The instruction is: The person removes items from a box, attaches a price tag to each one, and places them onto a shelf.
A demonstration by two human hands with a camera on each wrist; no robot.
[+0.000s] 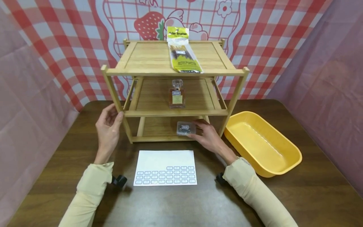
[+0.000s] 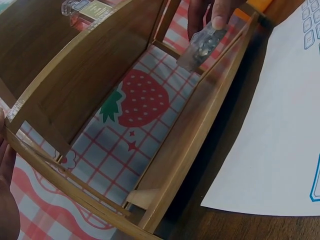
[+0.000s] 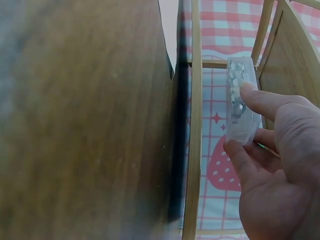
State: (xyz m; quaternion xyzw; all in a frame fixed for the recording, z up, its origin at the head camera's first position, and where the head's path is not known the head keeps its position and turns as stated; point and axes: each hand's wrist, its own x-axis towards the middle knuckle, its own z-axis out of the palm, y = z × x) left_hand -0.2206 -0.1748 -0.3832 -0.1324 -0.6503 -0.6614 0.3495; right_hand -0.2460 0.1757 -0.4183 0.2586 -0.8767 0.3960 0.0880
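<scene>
While the right hand (image 1: 208, 136) pinches a small clear plastic case (image 1: 186, 128) at the bottom tier of the wooden shelf (image 1: 173, 113), the left hand (image 1: 108, 127) braces the shelf's front post, fingers relaxed against it.

Held between thumb and fingers by its long edges, the case looks light, stiff and slick; it probably contains small metal pieces, though they are blurred.

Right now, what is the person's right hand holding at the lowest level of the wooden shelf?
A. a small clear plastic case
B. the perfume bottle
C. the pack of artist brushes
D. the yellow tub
A: the right hand pinches a small clear plastic case at the bottom tier of the wooden shelf, as the right wrist view also shows.
</scene>
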